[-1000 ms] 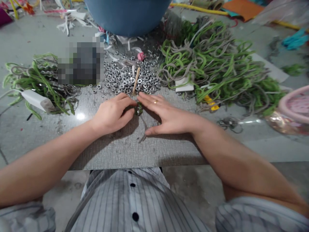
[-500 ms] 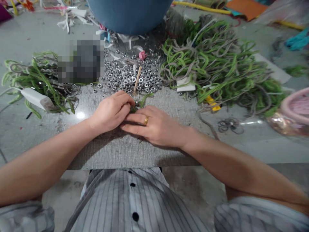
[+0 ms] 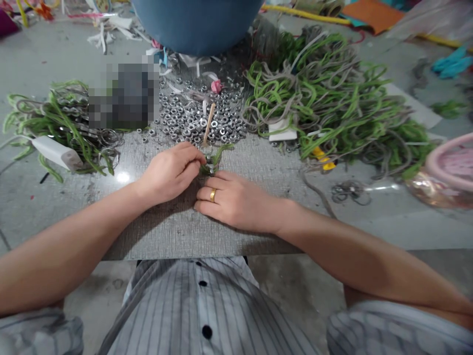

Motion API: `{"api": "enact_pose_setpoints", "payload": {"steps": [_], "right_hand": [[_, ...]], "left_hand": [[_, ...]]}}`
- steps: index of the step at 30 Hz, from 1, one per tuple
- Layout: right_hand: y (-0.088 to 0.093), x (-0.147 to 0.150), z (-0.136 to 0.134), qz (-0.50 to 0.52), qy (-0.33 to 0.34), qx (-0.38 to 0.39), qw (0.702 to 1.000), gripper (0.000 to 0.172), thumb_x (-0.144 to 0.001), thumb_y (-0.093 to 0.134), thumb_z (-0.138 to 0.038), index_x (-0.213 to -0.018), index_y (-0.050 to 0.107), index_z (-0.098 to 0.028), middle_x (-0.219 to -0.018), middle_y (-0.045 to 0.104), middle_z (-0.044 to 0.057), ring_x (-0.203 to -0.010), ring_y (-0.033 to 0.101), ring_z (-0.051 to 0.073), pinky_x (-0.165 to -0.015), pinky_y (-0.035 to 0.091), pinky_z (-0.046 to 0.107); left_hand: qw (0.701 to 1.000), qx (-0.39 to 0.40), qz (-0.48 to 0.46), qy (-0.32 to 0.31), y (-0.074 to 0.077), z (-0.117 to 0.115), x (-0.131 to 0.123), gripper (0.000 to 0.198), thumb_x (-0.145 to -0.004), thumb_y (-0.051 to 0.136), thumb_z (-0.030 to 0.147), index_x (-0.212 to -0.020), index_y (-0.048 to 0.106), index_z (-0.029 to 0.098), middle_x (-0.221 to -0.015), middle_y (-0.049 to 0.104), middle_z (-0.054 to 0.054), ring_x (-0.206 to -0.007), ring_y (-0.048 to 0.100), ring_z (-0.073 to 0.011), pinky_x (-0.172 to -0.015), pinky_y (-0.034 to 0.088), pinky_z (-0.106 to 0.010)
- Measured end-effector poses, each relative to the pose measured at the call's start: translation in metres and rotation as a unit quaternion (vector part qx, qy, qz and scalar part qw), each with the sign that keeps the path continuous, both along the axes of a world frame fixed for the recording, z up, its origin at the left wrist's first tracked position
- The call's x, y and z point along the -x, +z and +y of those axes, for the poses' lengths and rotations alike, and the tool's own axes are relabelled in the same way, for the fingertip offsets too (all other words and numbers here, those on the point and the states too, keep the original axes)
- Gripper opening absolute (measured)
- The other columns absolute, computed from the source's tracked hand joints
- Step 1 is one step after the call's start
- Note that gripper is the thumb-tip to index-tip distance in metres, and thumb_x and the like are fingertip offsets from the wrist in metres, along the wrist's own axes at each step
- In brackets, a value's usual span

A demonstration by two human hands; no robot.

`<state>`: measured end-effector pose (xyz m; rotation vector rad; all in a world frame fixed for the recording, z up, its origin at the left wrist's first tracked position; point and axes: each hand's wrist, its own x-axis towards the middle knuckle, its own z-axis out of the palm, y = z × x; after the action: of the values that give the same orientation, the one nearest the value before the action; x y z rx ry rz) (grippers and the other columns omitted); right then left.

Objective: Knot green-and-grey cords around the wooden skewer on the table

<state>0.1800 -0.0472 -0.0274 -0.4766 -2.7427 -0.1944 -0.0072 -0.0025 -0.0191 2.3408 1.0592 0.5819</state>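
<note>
My left hand (image 3: 173, 170) is closed in a pinch on a short green cord (image 3: 220, 152) near the table's front. Small metal pieces show on the cord between my hands, too small to make out fully. My right hand (image 3: 236, 199), with a gold ring, rests low on the table just right of it. Its fingers are curled, and their tips are partly hidden beside the cord. Just beyond my fingers, a thin wooden stick (image 3: 209, 123) leans over a spread of metal nuts (image 3: 181, 116).
A blue tub (image 3: 201, 24) stands behind the nuts. To the right lies a big heap of green and grey cords (image 3: 332, 93). At left are green cords with metal parts (image 3: 68, 116) and a white adapter (image 3: 57, 152). A pink-rimmed basket (image 3: 449, 158) sits far right.
My right hand has drawn slightly back and right from my left hand, its fingers curling more. More of the green cord and metal between the hands now shows. The left hand stays nearly still.
</note>
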Motion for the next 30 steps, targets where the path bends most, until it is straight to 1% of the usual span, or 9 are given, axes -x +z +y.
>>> {"api": "enact_pose_setpoints", "payload": {"steps": [4,6,8,13,16,20,23,26,30], "right_hand": [[-0.004,-0.003,0.004,0.044,-0.032,0.053,0.997,0.026,-0.096,0.042,-0.015,-0.08,0.063,-0.015,-0.077,0.066,0.005,-0.073,0.056,0.017,-0.068,0.04,0.033],[-0.003,-0.007,0.006,0.097,-0.054,0.118,0.987,0.022,-0.095,0.042,-0.017,-0.083,0.061,-0.015,-0.081,0.067,0.007,-0.076,0.058,0.018,-0.07,0.044,0.032],[0.0,-0.011,0.008,0.17,-0.085,0.212,0.959,0.017,-0.094,0.042,-0.019,-0.085,0.057,-0.017,-0.083,0.065,0.006,-0.076,0.059,0.016,-0.07,0.046,0.031],[0.004,-0.017,0.011,0.35,-0.181,0.421,0.817,0.01,-0.095,0.047,-0.028,-0.091,0.052,-0.02,-0.076,0.06,-0.001,-0.063,0.055,0.011,-0.061,0.047,0.027],[0.003,-0.015,0.013,0.423,-0.155,0.509,0.733,0.013,-0.094,0.053,-0.032,-0.088,0.051,-0.021,-0.079,0.063,-0.001,-0.06,0.058,0.009,-0.06,0.049,0.025],[0.003,-0.013,0.016,0.482,-0.112,0.604,0.624,0.018,-0.089,0.061,-0.035,-0.086,0.049,-0.022,-0.086,0.067,0.0,-0.063,0.063,0.009,-0.062,0.053,0.025],[0.004,-0.016,0.019,0.494,-0.098,0.655,0.564,0.02,-0.087,0.065,-0.034,-0.086,0.049,-0.022,-0.077,0.066,-0.003,-0.061,0.063,0.01,-0.062,0.054,0.026],[0.006,-0.019,0.021,0.487,-0.087,0.685,0.535,0.024,-0.084,0.069,-0.036,-0.086,0.05,-0.021,-0.066,0.06,-0.006,-0.054,0.058,0.008,-0.06,0.053,0.026],[0.007,-0.02,0.022,0.478,-0.1,0.671,0.557,0.036,-0.077,0.074,-0.047,-0.085,0.051,-0.021,-0.063,0.054,-0.008,-0.051,0.051,0.006,-0.054,0.048,0.023]], "left_hand": [[1.0,-0.003,0.003,-0.004,-0.001,0.001,0.0,0.03,-0.088,0.038,0.021,-0.092,0.067,0.015,-0.096,0.066,-0.008,-0.088,0.063,-0.0177,-0.084,0.052,-0.034],[1.0,-0.003,0.006,-0.007,-0.001,0.001,0.0,0.03,-0.087,0.038,0.022,-0.093,0.067,0.015,-0.098,0.066,-0.008,-0.089,0.064,-0.0181,-0.086,0.052,-0.034],[1.0,-0.007,0.008,-0.018,0.0,0.0,0.001,0.031,-0.086,0.039,0.022,-0.095,0.068,0.015,-0.101,0.066,-0.008,-0.091,0.064,-0.0187,-0.087,0.052,-0.034],[0.995,-0.063,0.05,-0.052,0.003,-0.004,0.003,0.034,-0.082,0.047,0.029,-0.105,0.067,0.015,-0.109,0.064,-0.01,-0.088,0.065,-0.0206,-0.076,0.054,-0.034],[0.99,-0.111,0.08,-0.045,0.001,-0.006,0.002,0.033,-0.084,0.051,0.035,-0.104,0.068,0.015,-0.109,0.064,-0.011,-0.084,0.066,-0.0207,-0.067,0.054,-0.031],[0.985,-0.152,0.076,-0.038,-0.007,-0.003,0.0,0.025,-0.09,0.047,0.026,-0.091,0.069,0.013,-0.099,0.065,-0.01,-0.08,0.064,-0.0174,-0.069,0.053,-0.029],[0.983,-0.16,0.083,-0.038,-0.013,0.001,0.0,0.028,-0.093,0.043,0.022,-0.086,0.068,0.013,-0.092,0.065,-0.009,-0.08,0.064,-0.0164,-0.071,0.053,-0.028],[0.983,-0.151,0.098,-0.046,-0.015,0.004,0.001,0.028,-0.093,0.043,0.021,-0.089,0.069,0.014,-0.093,0.066,-0.008,-0.082,0.064,-0.0168,-0.072,0.053,-0.028],[0.986,-0.124,0.098,-0.046,-0.012,0.002,0.001,0.026,-0.091,0.045,0.023,-0.09,0.07,0.013,-0.096,0.066,-0.01,-0.084,0.065,-0.0185,-0.074,0.054,-0.031]]}}
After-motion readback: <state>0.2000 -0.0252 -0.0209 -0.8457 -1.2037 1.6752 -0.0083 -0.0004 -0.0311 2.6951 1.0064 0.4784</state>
